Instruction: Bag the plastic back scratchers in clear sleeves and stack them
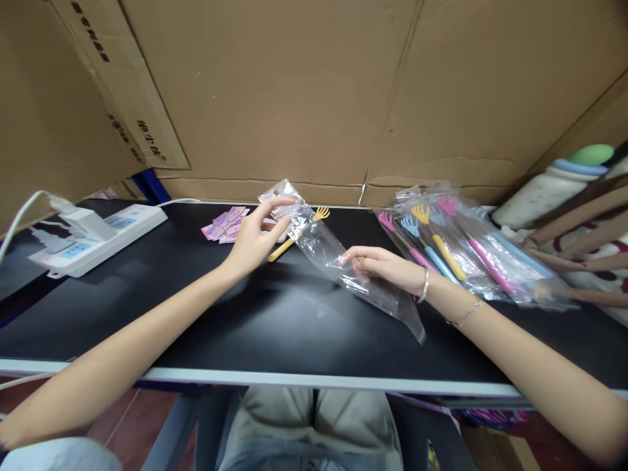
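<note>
A long clear plastic bag (321,252) stretches between my two hands above the black table. My left hand (258,235) pinches its upper end between thumb and fingers. Lower down, my right hand (375,265) grips the bag's side, fingers closed on the film. Behind the bag lies a yellow back scratcher (280,252); its claw head shows past the bag's edge and its middle is partly covered. To the right of my right hand rest several bagged back scratchers (444,252) in pink, blue and yellow.
Pink and purple printed cards (226,224) lie beyond my left hand. A white power strip (103,239) with plugs and cables sits at the left. A pale bottle (544,190) and a patterned bag with brown handles (589,242) stand at the right. Cardboard (294,91) walls the back.
</note>
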A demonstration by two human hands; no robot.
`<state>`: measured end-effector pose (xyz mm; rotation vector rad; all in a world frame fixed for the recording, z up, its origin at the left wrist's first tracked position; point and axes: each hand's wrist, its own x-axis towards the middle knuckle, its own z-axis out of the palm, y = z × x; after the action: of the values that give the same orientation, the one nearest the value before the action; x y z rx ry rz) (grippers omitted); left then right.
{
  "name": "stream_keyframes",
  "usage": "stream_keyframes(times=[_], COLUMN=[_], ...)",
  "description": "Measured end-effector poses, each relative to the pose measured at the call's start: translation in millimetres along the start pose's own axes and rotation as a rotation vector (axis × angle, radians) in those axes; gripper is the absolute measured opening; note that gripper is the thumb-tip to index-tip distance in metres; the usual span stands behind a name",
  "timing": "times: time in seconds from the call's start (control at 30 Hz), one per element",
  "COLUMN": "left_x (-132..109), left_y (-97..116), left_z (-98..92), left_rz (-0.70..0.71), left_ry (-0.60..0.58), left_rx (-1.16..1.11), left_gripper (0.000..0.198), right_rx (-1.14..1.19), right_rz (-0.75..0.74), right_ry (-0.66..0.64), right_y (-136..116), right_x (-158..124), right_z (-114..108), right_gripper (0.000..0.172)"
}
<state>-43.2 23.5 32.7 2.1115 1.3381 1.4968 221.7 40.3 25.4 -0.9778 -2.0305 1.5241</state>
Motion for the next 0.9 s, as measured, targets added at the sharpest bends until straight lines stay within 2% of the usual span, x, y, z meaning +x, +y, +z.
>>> stream_keyframes(times=[0.2,0.27,0.43,0.5,0.73,0.9], left_x=[7,8,9,9,14,18], left_y=[-9,-13,-21,-23,-36,-34], left_z=[-4.8,-4.2,-2.4,-2.7,-8.4,-22.5], left_rz=[-0.033,-0.045,-0.087,-0.109,-0.107,-0.045], left_ry=[0.025,0.038,0.204,0.277,0.579,0.680], left_rx=[-0.076,-0.112,-0.224,-0.263,-0.147,-0.042], left_gripper=[0.024,0.021,0.018,0.019,0.017,0.019], right_rx=[-0.046,-0.036,-0.028,-0.014,-0.018,-0.178], right_rz=[-0.011,-0.018,-0.056,-0.047,-0.012,0.038], right_ry=[-0.092,-0.160,-0.355,-0.358,-0.173,-0.255], right_y=[0,0,1,1,4,6], right_x=[-1,-3,-5,-5,-1,-1], right_z=[-7,-10,-14,-14,-27,-37], right_gripper=[0.024,0.029,0.038,0.039,0.037,0.036])
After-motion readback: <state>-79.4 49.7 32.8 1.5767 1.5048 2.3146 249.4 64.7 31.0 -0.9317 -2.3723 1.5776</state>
